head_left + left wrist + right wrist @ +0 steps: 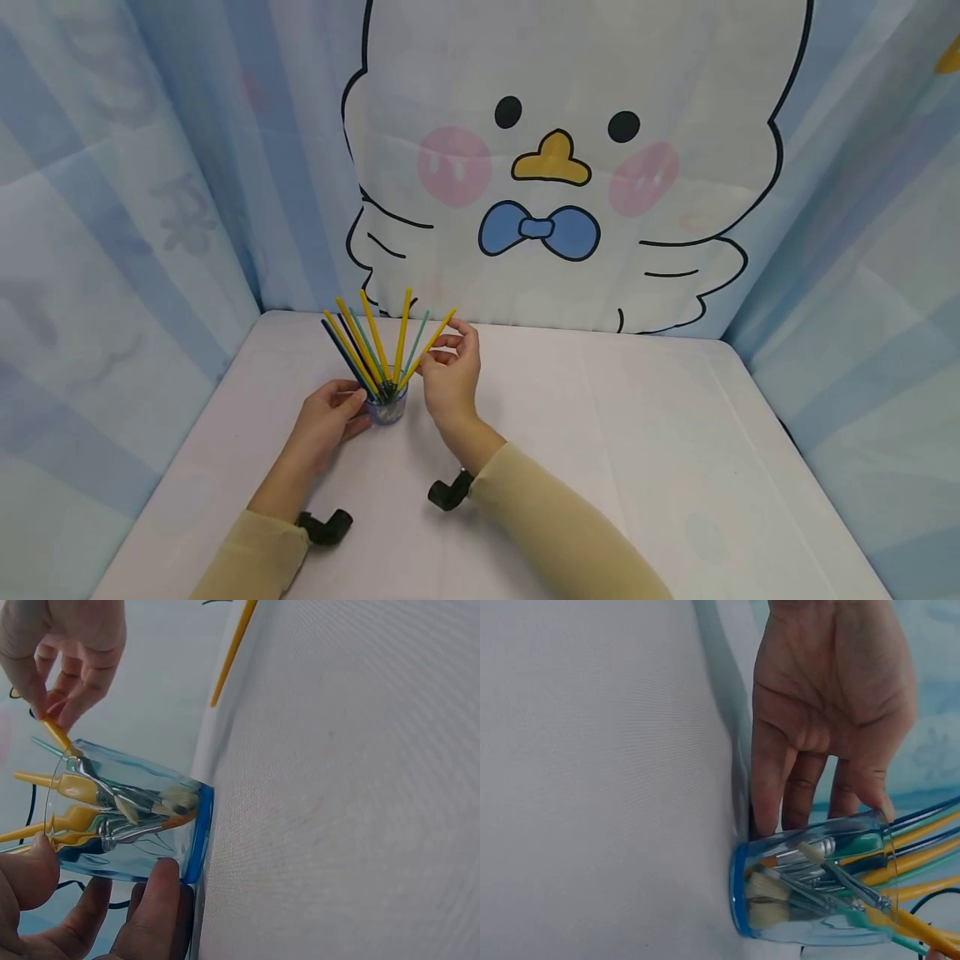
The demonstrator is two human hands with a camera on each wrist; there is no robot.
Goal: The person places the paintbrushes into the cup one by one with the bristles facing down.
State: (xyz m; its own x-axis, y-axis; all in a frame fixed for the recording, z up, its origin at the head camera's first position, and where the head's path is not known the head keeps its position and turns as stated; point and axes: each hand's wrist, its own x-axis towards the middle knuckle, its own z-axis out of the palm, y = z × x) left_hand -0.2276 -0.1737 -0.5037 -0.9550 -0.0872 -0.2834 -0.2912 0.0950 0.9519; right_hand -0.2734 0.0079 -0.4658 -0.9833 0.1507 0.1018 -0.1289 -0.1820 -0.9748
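A clear cup with a blue base [386,411] stands on the table, holding several paintbrushes, bristles down, with yellow, green and dark blue handles fanning out above the rim. My left hand [327,421] holds the cup from its left side, thumb near the rim and fingers against the wall, as the left wrist view shows. Between thumb and fingers, my right hand [453,375] pinches the handle of a yellow paintbrush [57,735] that leans out to the right. This brush's lower end is still inside the cup. In the right wrist view, pale bristles [769,913] show through the cup wall.
A white-covered table [600,433] spreads out around the cup. Behind it hangs a curtain [555,283] printed with a bird, and blue striped curtains [90,333] close off both sides. A black curved piece [450,492] sits at each wrist.
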